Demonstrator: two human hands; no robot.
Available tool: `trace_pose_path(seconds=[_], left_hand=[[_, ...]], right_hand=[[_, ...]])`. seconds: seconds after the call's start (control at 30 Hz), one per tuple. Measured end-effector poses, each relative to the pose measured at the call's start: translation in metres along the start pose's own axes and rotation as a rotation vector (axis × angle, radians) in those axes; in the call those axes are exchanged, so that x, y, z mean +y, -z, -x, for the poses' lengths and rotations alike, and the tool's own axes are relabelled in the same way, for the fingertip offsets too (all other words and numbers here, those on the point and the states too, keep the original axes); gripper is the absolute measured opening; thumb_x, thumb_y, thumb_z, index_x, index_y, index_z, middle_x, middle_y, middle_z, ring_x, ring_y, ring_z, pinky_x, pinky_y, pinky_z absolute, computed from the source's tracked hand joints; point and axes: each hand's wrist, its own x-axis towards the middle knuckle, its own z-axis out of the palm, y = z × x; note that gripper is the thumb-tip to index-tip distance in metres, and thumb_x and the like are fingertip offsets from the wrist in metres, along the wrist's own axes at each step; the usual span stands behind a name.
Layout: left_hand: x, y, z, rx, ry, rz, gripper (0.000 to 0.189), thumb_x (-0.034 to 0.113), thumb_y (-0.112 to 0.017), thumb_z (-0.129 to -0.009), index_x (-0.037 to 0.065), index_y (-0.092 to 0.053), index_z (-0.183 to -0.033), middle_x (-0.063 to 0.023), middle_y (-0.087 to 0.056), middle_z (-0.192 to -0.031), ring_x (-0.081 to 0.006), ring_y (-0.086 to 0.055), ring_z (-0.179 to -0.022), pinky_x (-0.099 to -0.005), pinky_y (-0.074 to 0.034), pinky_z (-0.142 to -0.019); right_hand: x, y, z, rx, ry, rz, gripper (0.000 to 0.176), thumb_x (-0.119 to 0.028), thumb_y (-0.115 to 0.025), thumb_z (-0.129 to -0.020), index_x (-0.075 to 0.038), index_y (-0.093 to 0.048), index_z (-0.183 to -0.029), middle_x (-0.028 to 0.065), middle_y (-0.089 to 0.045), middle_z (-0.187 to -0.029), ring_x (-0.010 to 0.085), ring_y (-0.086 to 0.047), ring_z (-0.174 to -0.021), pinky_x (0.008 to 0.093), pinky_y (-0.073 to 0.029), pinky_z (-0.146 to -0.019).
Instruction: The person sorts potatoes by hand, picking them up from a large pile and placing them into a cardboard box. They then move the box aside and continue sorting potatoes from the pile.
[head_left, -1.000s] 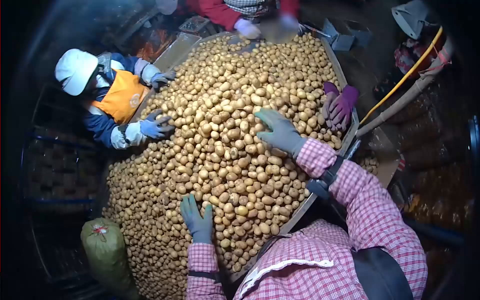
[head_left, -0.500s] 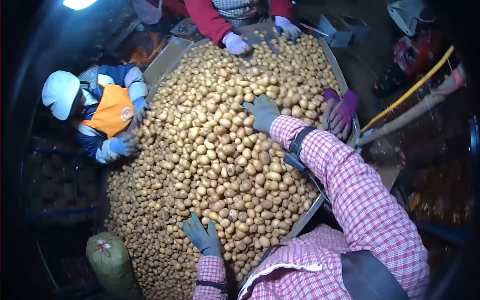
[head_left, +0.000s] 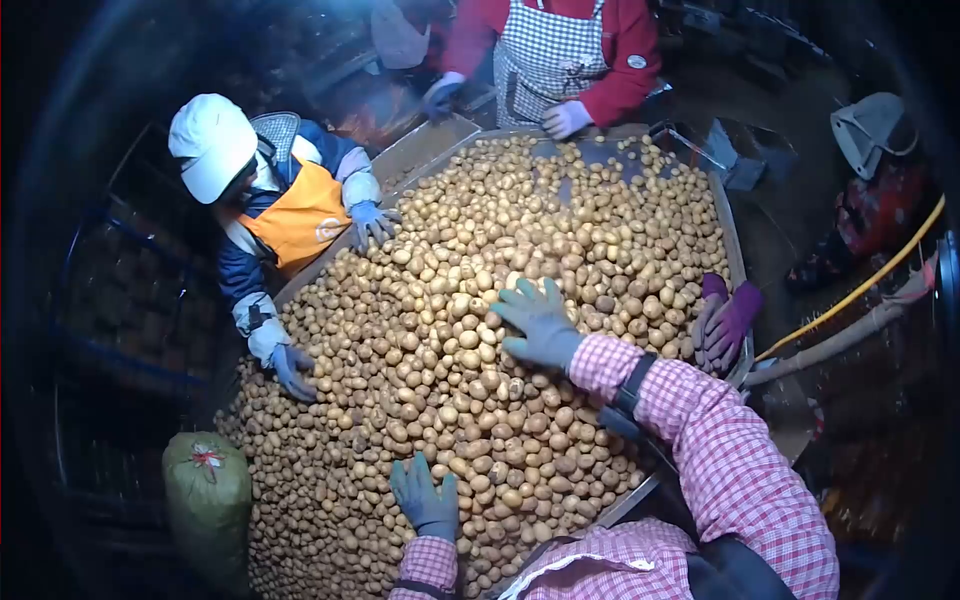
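A broad heap of potatoes (head_left: 440,350) fills the large table in front of me. My right hand (head_left: 540,325), in a grey-blue glove with greenish fingertips, rests palm down on the middle of the heap, fingers spread. Lower down, my left hand (head_left: 426,498) wears a matching glove and lies on the potatoes near the front edge, its fingers apart. Neither hand holds a potato that I can see. Both my sleeves are pink checked cloth.
A person in an orange apron (head_left: 300,215) works at the left edge. Another in a checked apron (head_left: 545,60) stands at the far side. Purple gloves (head_left: 728,322) lie at the right rim. A tied green sack (head_left: 207,490) stands lower left.
The view has shifted, so the scene sits lower. The far person's one hand has left the potatoes for the table's corner. The left person's hands are wider apart. My hands stay spread on the heap.
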Motion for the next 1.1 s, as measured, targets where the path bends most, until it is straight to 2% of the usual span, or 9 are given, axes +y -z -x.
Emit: trace_pose_path(seconds=[0.1, 0.17, 0.43, 0.47, 0.53, 0.63, 0.7, 0.93, 1.1], left_hand=[[-0.004, -0.001, 0.002, 0.018, -0.018, -0.009, 0.071, 0.036, -0.07, -0.09, 0.003, -0.049, -0.149, -0.0212, -0.049, -0.148, -0.043, -0.032, -0.147, -0.0571, -0.023, -0.122], [-0.003, -0.003, -0.001, 0.032, -0.028, -0.004, 0.07, 0.035, -0.069, -0.09, 0.003, -0.05, -0.148, -0.021, -0.05, -0.147, -0.0426, -0.033, -0.146, -0.0569, -0.023, -0.122], [-0.009, -0.009, 0.0, 0.072, 0.002, 0.002, 0.061, 0.03, -0.069, -0.091, 0.003, -0.055, -0.144, -0.0169, -0.054, -0.144, -0.04, -0.037, -0.144, -0.0539, -0.028, -0.121], [-0.011, -0.011, 0.001, 0.077, 0.013, 0.007, 0.061, 0.03, -0.069, -0.09, 0.003, -0.055, -0.143, -0.0168, -0.054, -0.144, -0.0398, -0.037, -0.144, -0.0538, -0.028, -0.121], [-0.01, -0.013, 0.001, 0.089, 0.024, 0.02, 0.06, 0.029, -0.07, -0.09, 0.003, -0.056, -0.143, -0.0166, -0.055, -0.142, -0.0393, -0.037, -0.145, -0.0535, -0.029, -0.121], [-0.011, -0.011, 0.002, 0.128, -0.034, 0.004, 0.056, 0.023, -0.069, -0.091, 0.003, -0.057, -0.142, -0.0179, -0.056, -0.141, -0.0409, -0.038, -0.144, -0.0525, -0.032, -0.118], [-0.01, -0.01, 0.002, 0.123, -0.031, 0.019, 0.052, 0.022, -0.068, -0.091, 0.002, -0.059, -0.139, -0.017, -0.056, -0.141, -0.0409, -0.038, -0.144, -0.052, -0.032, -0.119], [-0.02, -0.015, 0.006, 0.155, -0.051, 0.063, 0.047, 0.02, -0.069, -0.092, 0.003, -0.062, -0.135, -0.0155, -0.058, -0.139, -0.0397, -0.038, -0.144, -0.0511, -0.034, -0.118], [-0.026, -0.016, 0.011, 0.185, -0.032, 0.109, 0.046, 0.026, -0.068, -0.092, 0.007, -0.063, -0.134, -0.0117, -0.06, -0.137, -0.0381, -0.038, -0.145, -0.0509, -0.033, -0.119]], right_hand=[[0.027, -0.012, -0.04, 0.16, 0.023, 0.155, 0.055, -0.04, -0.059, -0.09, -0.018, -0.057, -0.141, 0.0058, -0.049, -0.153, 0.0271, -0.039, -0.142, 0.0552, -0.026, -0.118], [0.031, 0.014, -0.058, 0.033, -0.047, 0.159, 0.056, -0.04, -0.061, -0.089, -0.017, -0.059, -0.139, 0.0073, -0.05, -0.151, 0.028, -0.045, -0.135, 0.0521, -0.032, -0.113], [0.078, -0.001, -0.098, 0.2, -0.389, 0.011, 0.063, -0.045, -0.061, -0.089, -0.018, -0.054, -0.146, 0.0118, -0.05, -0.146, 0.0297, -0.048, -0.133, 0.0478, -0.032, -0.113], [0.064, 0.004, -0.097, 0.319, -0.374, 0.013, 0.055, -0.044, -0.064, -0.088, -0.015, -0.064, -0.135, 0.0132, -0.059, -0.133, 0.0294, -0.054, -0.123, 0.0469, -0.037, -0.109], [0.013, -0.009, -0.098, 0.619, 0.115, -0.296, 0.041, -0.036, -0.071, -0.082, -0.01, -0.073, -0.113, 0.0136, -0.068, -0.108, 0.0294, -0.061, -0.107, 0.0433, -0.047, -0.097], [-0.097, -0.012, -0.067, 0.002, 0.353, -0.239, 0.045, -0.036, -0.07, -0.084, -0.013, -0.068, -0.123, 0.0108, -0.062, -0.131, 0.0304, -0.053, -0.126, 0.0489, -0.04, -0.108], [-0.1, -0.054, -0.061, -0.025, 0.442, 0.092, 0.066, -0.04, -0.072, -0.086, -0.023, -0.054, -0.147, 0.0075, -0.052, -0.148, 0.0276, -0.036, -0.147, 0.0477, -0.024, -0.122], [-0.058, -0.029, -0.072, -0.011, 0.254, 0.098, 0.061, -0.034, -0.076, -0.084, -0.024, -0.058, -0.142, 0.001, -0.056, -0.146, 0.0276, -0.035, -0.147, 0.0483, -0.022, -0.123], [-0.012, -0.019, -0.078, 0.019, 0.042, 0.238, 0.055, -0.03, -0.075, -0.083, -0.026, -0.063, -0.137, 0.0098, -0.057, -0.144, 0.0341, -0.038, -0.142, 0.0479, -0.022, -0.122]])
